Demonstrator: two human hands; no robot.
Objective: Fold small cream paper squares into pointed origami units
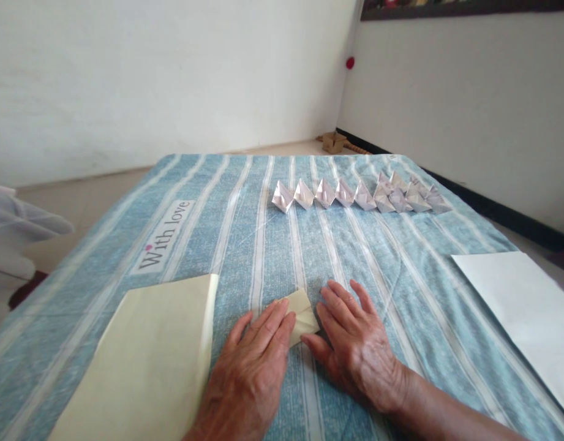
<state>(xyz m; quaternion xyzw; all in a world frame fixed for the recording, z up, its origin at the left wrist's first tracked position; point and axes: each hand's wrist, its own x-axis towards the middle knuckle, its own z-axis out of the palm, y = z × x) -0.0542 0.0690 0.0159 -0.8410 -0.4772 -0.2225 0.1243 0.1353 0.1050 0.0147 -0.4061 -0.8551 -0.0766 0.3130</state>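
Note:
A small folded piece of cream paper (302, 311) lies on the blue striped cloth (245, 220) in front of me. My left hand (251, 367) lies flat with its fingers stretched over the left part of that paper. My right hand (355, 346) rests flat on the cloth just right of it, fingers spread, thumb touching the paper's lower edge. Neither hand grips anything.
A stack of cream sheets (148, 361) lies at the near left. A white sheet (525, 312) lies at the right edge. Several white folded paper boats (355, 195) stand in a row at the far side. A small brown object (334, 142) sits on the floor by the wall.

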